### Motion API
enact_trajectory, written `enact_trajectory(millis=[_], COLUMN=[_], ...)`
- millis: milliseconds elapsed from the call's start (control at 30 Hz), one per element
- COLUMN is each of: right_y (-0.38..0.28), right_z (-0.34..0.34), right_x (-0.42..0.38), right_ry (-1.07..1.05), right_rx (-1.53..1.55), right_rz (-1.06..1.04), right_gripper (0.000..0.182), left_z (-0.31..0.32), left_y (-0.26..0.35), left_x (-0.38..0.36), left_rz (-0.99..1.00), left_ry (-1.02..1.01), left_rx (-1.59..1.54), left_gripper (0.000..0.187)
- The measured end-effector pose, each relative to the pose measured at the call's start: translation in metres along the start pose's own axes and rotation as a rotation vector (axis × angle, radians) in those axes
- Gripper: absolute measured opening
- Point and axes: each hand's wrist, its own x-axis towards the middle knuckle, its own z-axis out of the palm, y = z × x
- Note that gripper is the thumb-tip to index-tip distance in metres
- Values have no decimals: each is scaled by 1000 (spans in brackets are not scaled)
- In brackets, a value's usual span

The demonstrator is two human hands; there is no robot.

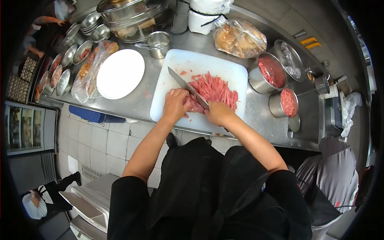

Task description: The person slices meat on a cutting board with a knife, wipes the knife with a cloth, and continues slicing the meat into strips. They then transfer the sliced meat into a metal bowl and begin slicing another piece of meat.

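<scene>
A white cutting board [160,86] lies on the steel counter in front of me. My right hand [219,114] is closed round the handle of a large knife [180,80], whose blade points to the far left across the board. Under and beside the blade is a piece of raw meat [196,106]. My left hand [175,104] presses on the meat's left side with curled fingers, close to the blade. To the right of the knife is a heap of thin red meat strips [216,90]. A few small scraps lie scattered on the board.
A white plate [121,74] stands left of the board. At the right are a steel pot [256,80] and a smaller pot [276,106], both with raw meat. A bagged food bundle [240,38] sits behind. Other people are at the right [336,172] and lower left.
</scene>
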Motion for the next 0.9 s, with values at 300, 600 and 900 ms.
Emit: enact_trajectory(millis=[300,600,900], right_y=[-13,-1,18], right_z=[-66,-23,-42], right_x=[-61,0,-58], right_ry=[-261,-109,8], right_rx=[52,225,-80], right_rz=[110,36,-123], right_gripper=[29,28,29], left_z=[0,-5,-3], left_y=[1,0,-2], left_x=[-1,-2,-6], left_rz=[-25,-18,-3], left_ry=[17,-41,60], left_rx=[10,0,-4], left_gripper=[18,20,19])
